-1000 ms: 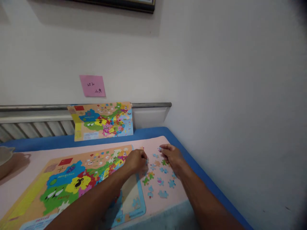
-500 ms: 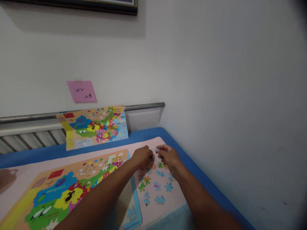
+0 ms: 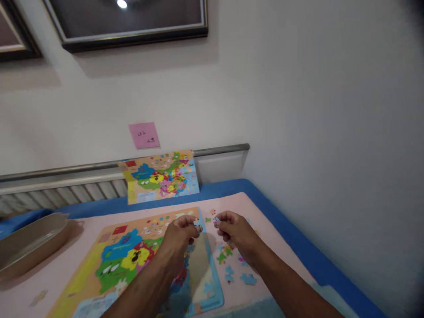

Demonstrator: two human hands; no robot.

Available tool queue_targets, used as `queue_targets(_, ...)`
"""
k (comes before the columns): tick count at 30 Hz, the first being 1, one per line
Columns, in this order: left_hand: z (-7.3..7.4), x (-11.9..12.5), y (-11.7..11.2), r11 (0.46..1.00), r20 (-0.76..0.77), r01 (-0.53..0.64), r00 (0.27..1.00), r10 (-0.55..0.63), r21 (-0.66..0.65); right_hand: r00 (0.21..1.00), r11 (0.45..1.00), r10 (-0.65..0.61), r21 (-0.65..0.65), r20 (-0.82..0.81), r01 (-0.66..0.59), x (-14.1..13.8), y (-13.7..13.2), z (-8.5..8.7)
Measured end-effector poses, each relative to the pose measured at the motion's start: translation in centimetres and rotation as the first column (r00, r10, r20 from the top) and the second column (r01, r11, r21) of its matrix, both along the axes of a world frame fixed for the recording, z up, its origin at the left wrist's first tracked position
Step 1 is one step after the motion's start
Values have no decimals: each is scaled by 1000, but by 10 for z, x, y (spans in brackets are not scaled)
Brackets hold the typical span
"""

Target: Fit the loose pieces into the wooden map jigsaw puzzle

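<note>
A partly filled map jigsaw puzzle lies on the pink cloth, its right side showing bare tan backing. Above its upper right corner, my left hand pinches a small light-blue puzzle piece between thumb and fingertips. My right hand is just right of the board edge, pinching another small puzzle piece, pinkish and pale blue. Beneath and beside my right hand are several loose pieces, among them a blue piece and a green-and-orange piece. My forearms hide part of the board.
A printed reference map leans at the back against the metal rail. On the left stands a brown plastic tray. A wall rises along the right side of the blue-edged table. A pink note is stuck on the wall.
My left hand has moved from the loose pieces to the board's upper right corner and now shows a blue piece in its fingers. My right hand still holds its piece. The view has turned left.
</note>
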State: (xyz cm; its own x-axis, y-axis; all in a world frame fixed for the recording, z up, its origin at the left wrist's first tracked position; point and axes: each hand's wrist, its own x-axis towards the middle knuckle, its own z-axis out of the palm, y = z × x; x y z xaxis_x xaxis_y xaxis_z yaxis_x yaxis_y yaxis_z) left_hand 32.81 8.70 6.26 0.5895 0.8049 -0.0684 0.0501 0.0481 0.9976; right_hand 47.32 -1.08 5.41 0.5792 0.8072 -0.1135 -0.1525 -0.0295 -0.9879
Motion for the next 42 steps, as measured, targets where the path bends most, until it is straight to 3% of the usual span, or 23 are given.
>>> queue_targets(4,7,-49,-28,945,195,-126,962,191,-303,984,984,179,18,-15,-179,-43,0,4)
queue_targets(7,4,-66,-39,919,241,-105,948,208,-381,957,957,290,34,-34,-288,-67,-3,3)
queue_targets(11,-10,-74,-38,919,270,-117,935,230,-377,930,931,365,2,-37,-366,-82,-6,-2)
queue_targets(18,-34,-78,-28,937,249,-125,945,213,-325,931,919,364,-152,-27,-363,-86,-5,-6)
queue_targets(42,-27,-71,-31,943,161,-187,958,237,-277,928,912,371,-175,-30,-370,-92,-2,-12)
